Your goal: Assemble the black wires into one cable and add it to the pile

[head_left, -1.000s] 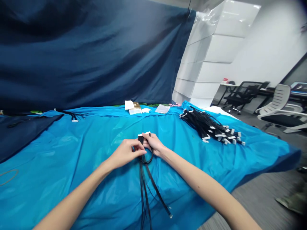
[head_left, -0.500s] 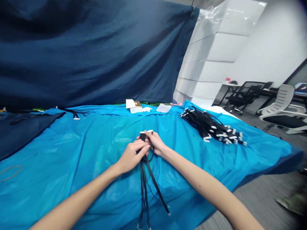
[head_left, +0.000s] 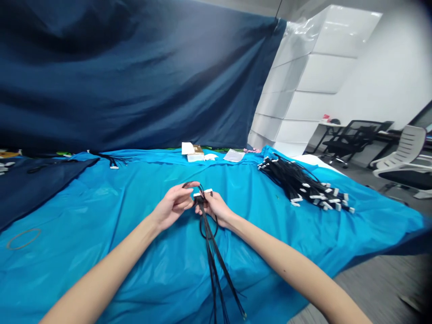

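A bundle of black cables [head_left: 211,247] with white connectors [head_left: 197,195] at its top hangs from between my hands, its loose ends spreading down over the blue cloth. My right hand [head_left: 218,209] is closed around the connector end of the bundle. To the left of the connectors, my left hand [head_left: 175,204] pinches a thin black strand that arcs over toward the bundle. One black loop [head_left: 216,227] dangles just below my right hand. The grip of my right fingertips is partly hidden behind the cables.
A large pile of black cables with white connectors [head_left: 303,184] lies to the right on the blue cloth [head_left: 141,265]. At the back are a small open box [head_left: 195,157] and a white packet [head_left: 234,155]. A brown elastic band [head_left: 23,238] lies far left, and more cables [head_left: 113,159] rest behind it.
My left hand has drawn away from the bundle to the left and turned, now with a black strand pulled out. My right hand still holds the connector end. The view has shifted slightly.
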Motion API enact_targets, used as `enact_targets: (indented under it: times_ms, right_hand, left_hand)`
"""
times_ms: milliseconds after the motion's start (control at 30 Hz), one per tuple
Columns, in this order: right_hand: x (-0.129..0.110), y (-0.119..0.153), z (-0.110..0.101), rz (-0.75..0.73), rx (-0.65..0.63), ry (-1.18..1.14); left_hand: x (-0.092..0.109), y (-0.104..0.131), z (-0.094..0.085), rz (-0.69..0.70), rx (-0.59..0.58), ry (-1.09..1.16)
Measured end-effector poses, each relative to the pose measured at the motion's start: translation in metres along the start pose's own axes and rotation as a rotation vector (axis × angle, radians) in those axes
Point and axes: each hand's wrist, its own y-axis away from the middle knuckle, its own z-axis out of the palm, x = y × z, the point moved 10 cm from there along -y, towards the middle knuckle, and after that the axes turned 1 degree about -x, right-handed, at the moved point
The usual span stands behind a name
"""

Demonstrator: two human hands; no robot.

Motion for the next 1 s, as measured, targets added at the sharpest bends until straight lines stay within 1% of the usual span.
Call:
enact_targets:
  times_ms: [67, 133, 200, 267, 300, 333, 367, 400, 433, 467, 500, 533, 567, 600, 633, 667, 733, 800, 867, 933, 1000]
  right_hand:
    - [-0.002, 0.0, -0.001, -0.014, 0.008, 0.018]
    - [-0.002, 0.0, -0.004, -0.018, 0.032, 0.051]
    - [-0.001, 0.0, -0.007, -0.015, 0.058, 0.078]
    - [-0.001, 0.0, -0.008, -0.015, 0.071, 0.09]
    - [-0.001, 0.0, -0.008, -0.017, 0.076, 0.092]
    - [-0.001, 0.0, -0.008, -0.018, 0.079, 0.093]
    - [-0.002, 0.0, -0.008, -0.018, 0.081, 0.093]
    - [-0.001, 0.0, -0.008, -0.016, 0.08, 0.091]
    - [-0.001, -0.001, -0.008, -0.013, 0.079, 0.09]
    - [-0.001, -0.001, -0.009, -0.01, 0.08, 0.089]
    - [0.0, -0.001, -0.009, -0.005, 0.082, 0.088]
    - [0.0, -0.001, -0.011, -0.001, 0.085, 0.087]
    - [0.0, -0.001, -0.012, 0.0, 0.092, 0.087]
    - [0.0, 0.0, -0.014, -0.001, 0.101, 0.087]
    - [-0.001, 0.0, -0.016, -0.005, 0.111, 0.088]
    - [-0.002, 0.0, -0.017, -0.012, 0.118, 0.09]
    - [-0.006, 0.001, -0.017, -0.028, 0.124, 0.1]
    - [-0.009, 0.001, -0.015, -0.043, 0.113, 0.116]
    - [-0.012, 0.0, -0.012, -0.059, 0.096, 0.134]
    - [-0.015, 0.0, -0.008, -0.079, 0.073, 0.158]
    - [-0.017, 0.001, -0.002, -0.092, 0.03, 0.183]
  left_hand:
    - [0.007, -0.001, -0.007, 0.072, 0.076, -0.107]
    - [0.015, -0.002, -0.019, 0.144, 0.186, -0.22]
    - [0.028, 0.001, -0.029, 0.235, 0.293, -0.387]
    - [0.049, 0.009, -0.031, 0.395, 0.387, -0.676]
    - [0.062, 0.015, -0.027, 0.517, 0.429, -0.857]
    - [0.074, 0.025, -0.018, 0.671, 0.454, -1.04]
    - [0.081, 0.034, -0.003, 0.847, 0.434, -1.224]
    - [0.082, 0.044, 0.016, 1.031, 0.36, -1.399]
    - [0.075, 0.053, 0.035, 1.208, 0.227, -1.561]
    - [0.062, 0.061, 0.051, 1.361, 0.075, -1.701]
    - [0.047, 0.066, 0.061, 1.476, -0.065, -1.824]
    - [0.034, 0.068, 0.066, 1.549, -0.16, -1.927]
    - [0.025, 0.067, 0.067, 1.581, -0.201, -2.007]
    - [0.019, 0.063, 0.066, 1.57, -0.209, -2.06]
    - [0.014, 0.055, 0.063, 1.507, -0.224, -2.092]
    - [0.009, 0.046, 0.059, 1.398, -0.256, -2.1]
    - [0.0, 0.024, 0.046, 1.09, -0.314, -2.028]
    - [0.0, 0.005, 0.028, 0.797, -0.269, -1.835]
    - [0.001, -0.005, 0.013, 0.586, -0.22, -1.604]
    - [0.0, -0.009, 0.005, 0.427, -0.195, -1.438]
    - [0.0, -0.01, 0.0, 0.315, -0.164, -1.321]
